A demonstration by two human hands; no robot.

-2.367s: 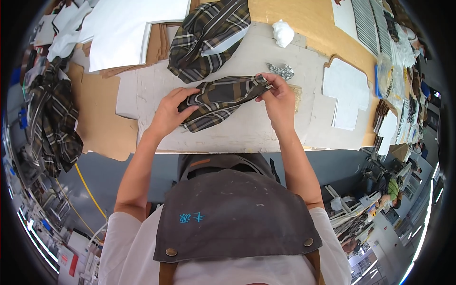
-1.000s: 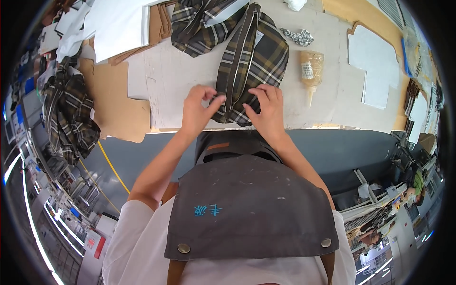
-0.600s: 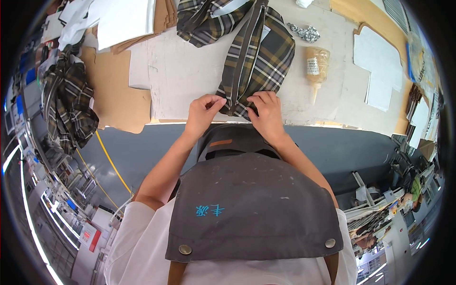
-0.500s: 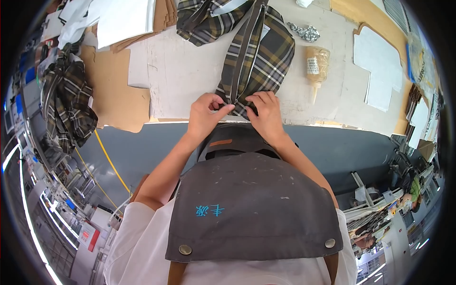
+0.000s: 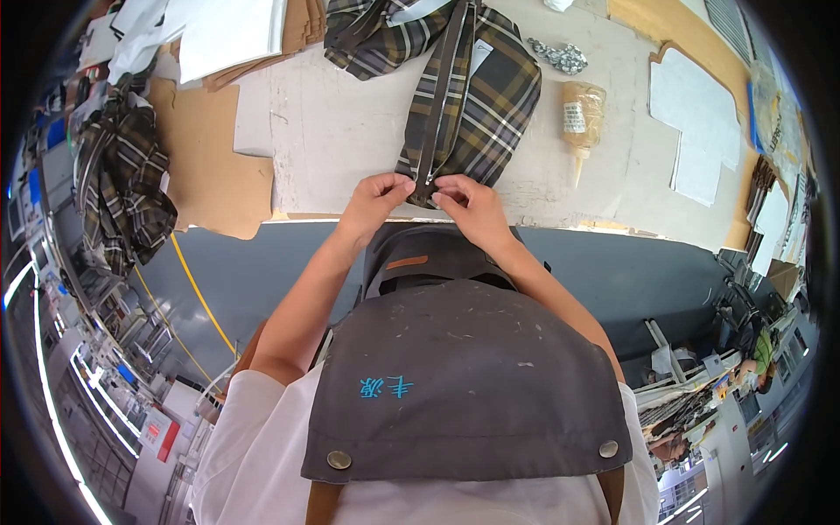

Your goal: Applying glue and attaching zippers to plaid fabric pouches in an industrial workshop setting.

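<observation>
And here's the plaid bag (image 5: 499,109) on the table (image 5: 332,140), its near end right by the front edge, zip (image 5: 440,105) running lengthwise! Left hand (image 5: 374,206) has thumb and fingertips pinched narrow on that end, left of the zip; right hand (image 5: 474,210) pinches it from the right, fingers curled. Over to the right lies a bottle (image 5: 584,114), nozzle toward the person.

The pale table (image 5: 332,157) bore a zipped plaid pouch (image 5: 494,105), with another plaid piece (image 5: 381,48) at 10 o'clock from it, a speckled bundle (image 5: 560,58) at 2 o'clock and a tan bottle (image 5: 584,112) at 3
</observation>
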